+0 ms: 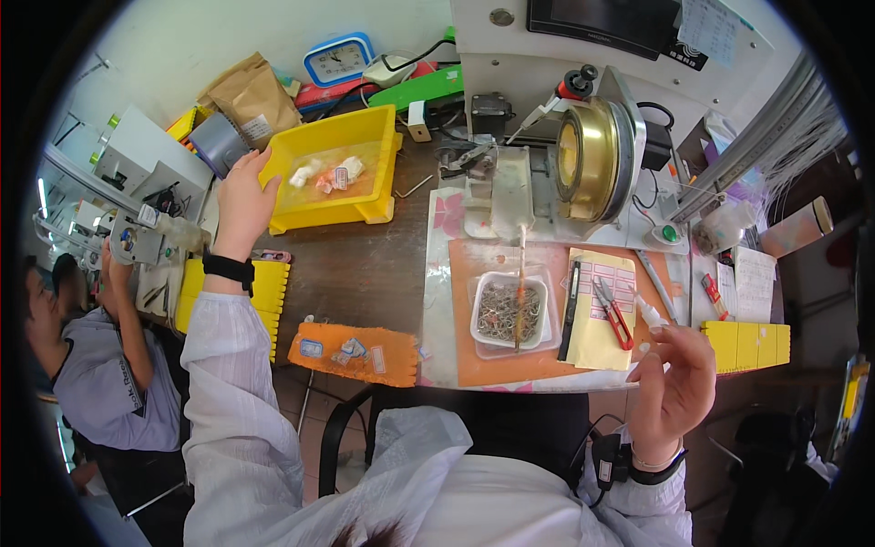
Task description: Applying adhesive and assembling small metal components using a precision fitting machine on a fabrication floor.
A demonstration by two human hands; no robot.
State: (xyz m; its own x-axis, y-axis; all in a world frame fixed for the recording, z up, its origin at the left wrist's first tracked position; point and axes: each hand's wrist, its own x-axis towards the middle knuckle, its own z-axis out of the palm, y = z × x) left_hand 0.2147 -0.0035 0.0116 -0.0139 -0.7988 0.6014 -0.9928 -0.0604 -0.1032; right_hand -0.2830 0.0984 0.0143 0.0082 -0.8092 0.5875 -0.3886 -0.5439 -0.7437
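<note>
My left hand [242, 208] is at the left side of a yellow plastic bin [387, 150], its fingers and thumb at the rim. Inside the bin lie small white and orange bundles [339, 175], one with a label. At the table's front right, my right hand [676, 387] is half curled, thumb and forefinger apart. Just beyond its fingertips is a small white bottle [651, 313]; contact with it is unclear. Red-handled scissors [615, 314] lie left of that hand on a yellow envelope [592, 345]. A white tub [479, 319] holds many small metal rings [504, 312].
A machine with a gold-coloured wheel [576, 159] stands at the back right. An orange cloth [392, 354] lies along the front edge. Yellow ridged mats [746, 346] flank the work area. A co-worker [114, 383] sits at the far left. A blue clock [339, 59] stands behind.
</note>
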